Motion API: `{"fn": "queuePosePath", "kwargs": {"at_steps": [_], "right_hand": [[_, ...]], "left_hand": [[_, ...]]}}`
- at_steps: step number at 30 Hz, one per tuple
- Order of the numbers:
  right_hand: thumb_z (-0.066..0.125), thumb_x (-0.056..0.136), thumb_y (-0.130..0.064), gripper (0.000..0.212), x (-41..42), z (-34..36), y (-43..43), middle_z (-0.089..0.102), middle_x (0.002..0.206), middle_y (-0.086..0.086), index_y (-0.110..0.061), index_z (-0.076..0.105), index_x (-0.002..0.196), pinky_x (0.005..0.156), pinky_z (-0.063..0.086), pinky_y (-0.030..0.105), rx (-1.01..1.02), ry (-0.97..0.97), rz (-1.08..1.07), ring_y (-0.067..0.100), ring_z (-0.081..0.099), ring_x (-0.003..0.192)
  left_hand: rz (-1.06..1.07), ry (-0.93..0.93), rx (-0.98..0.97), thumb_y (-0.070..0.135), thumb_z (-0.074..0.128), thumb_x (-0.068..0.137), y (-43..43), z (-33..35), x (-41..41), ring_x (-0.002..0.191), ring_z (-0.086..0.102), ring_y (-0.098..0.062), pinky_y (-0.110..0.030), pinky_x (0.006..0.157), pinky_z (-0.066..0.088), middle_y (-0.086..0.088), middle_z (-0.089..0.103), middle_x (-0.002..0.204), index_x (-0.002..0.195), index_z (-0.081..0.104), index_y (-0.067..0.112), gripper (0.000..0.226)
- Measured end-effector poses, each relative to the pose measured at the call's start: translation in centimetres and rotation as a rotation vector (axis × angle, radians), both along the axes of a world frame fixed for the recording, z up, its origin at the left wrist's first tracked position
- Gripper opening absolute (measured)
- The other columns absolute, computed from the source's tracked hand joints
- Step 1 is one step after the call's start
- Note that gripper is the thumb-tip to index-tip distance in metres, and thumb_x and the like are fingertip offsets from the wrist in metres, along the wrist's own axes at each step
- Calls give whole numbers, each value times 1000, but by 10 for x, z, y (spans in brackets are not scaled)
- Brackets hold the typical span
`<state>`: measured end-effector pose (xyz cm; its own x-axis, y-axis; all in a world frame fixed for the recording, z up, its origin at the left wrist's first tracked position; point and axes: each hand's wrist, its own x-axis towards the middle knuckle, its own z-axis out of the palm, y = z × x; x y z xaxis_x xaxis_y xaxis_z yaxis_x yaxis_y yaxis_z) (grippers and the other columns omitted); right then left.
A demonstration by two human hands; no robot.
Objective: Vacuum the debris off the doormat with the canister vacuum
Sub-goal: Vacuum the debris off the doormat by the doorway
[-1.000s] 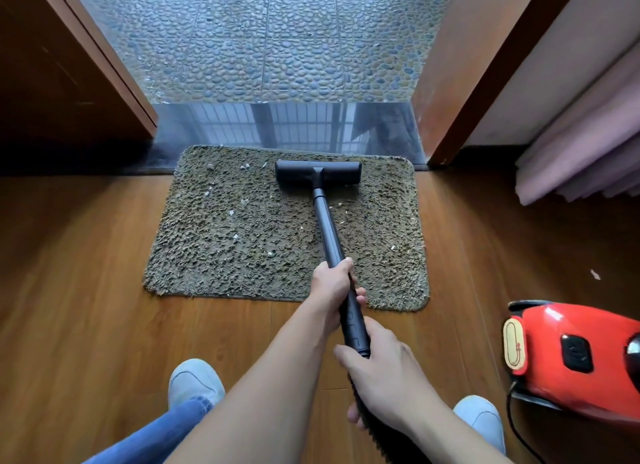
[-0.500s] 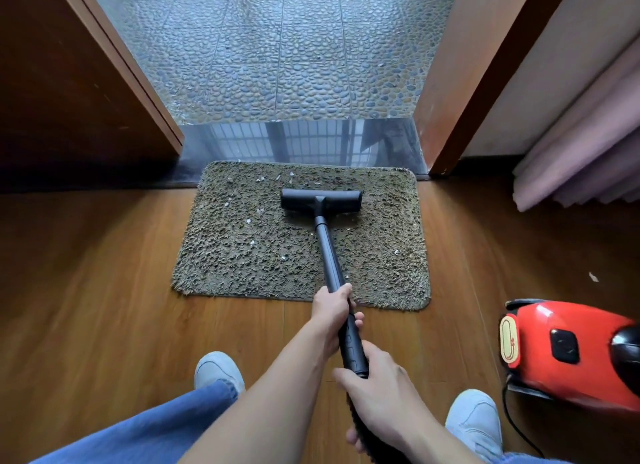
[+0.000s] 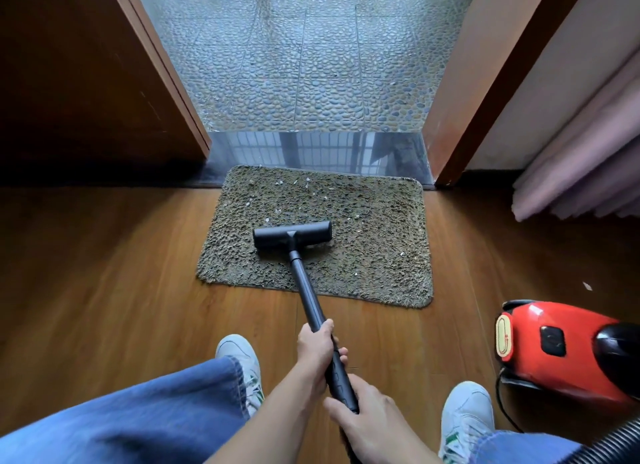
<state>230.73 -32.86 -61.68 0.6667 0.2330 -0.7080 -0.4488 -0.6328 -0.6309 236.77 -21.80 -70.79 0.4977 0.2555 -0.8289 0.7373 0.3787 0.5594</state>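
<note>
With left hand [image 3: 317, 347] and right hand [image 3: 367, 425] wrapped round the wand [image 3: 308, 297], I'd push the head [image 3: 292, 236] flat toward the doormat's [image 3: 381, 255] 12 o'clock crumbs [image 3: 294, 183].

Ahead of you, a grey pebble-patterned tile floor [image 3: 311, 65] lies beyond a glossy dark stone threshold [image 3: 318, 151]. A pink pleated curtain [image 3: 581, 172] hangs at your right above brown wood-plank flooring [image 3: 104, 273].

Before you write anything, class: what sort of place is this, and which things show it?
Probably a home's doorway to an outdoor patio: a doormat lies on the wood floor against a polished threshold, pebble paving runs beyond it, and a curtain hangs at right.
</note>
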Motion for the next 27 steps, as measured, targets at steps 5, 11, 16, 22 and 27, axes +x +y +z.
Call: {"fn": "queuePosePath", "kwargs": {"at_steps": [5,11,16,22,27], "right_hand": [[57,95,-44,24,-10,4,9,58,81,-11,-33,60,116,64,40,9,-13,-15,65,-1,53,74],[57,97,-43,23,-18,2,27,60,86,-11,-34,58,118,68,43,11,-48,-19,112,2,55,77],[55,99,-42,27,-12,-3,43,61,88,-10,-37,56,125,70,45,9,-73,-39,133,1,57,79],[54,98,-42,18,19,-14,63,67,81,1,-38,59,115,73,57,29,-65,-3,136,17,67,72],[52,100,-32,5,50,-12,86,64,73,8,-29,55,97,39,49,30,21,64,9,32,70,48]], "left_hand": [[46,-2,27,19,53,104,11,5,-18,42,49,-17,-24,41,43,-12,51,72,100,48,4,17],[71,-5,7,21,52,104,29,3,-27,43,50,-18,-24,41,44,-12,51,73,104,47,4,18],[82,-7,-16,23,52,104,43,-4,-18,43,50,-18,-25,43,44,-11,51,74,105,47,4,19],[41,-24,27,23,51,103,65,-18,20,42,50,-18,-25,41,44,-12,51,78,112,46,2,23],[-7,-35,56,25,52,103,85,-26,57,46,55,-18,-26,42,47,-12,54,83,120,48,3,28]]}}
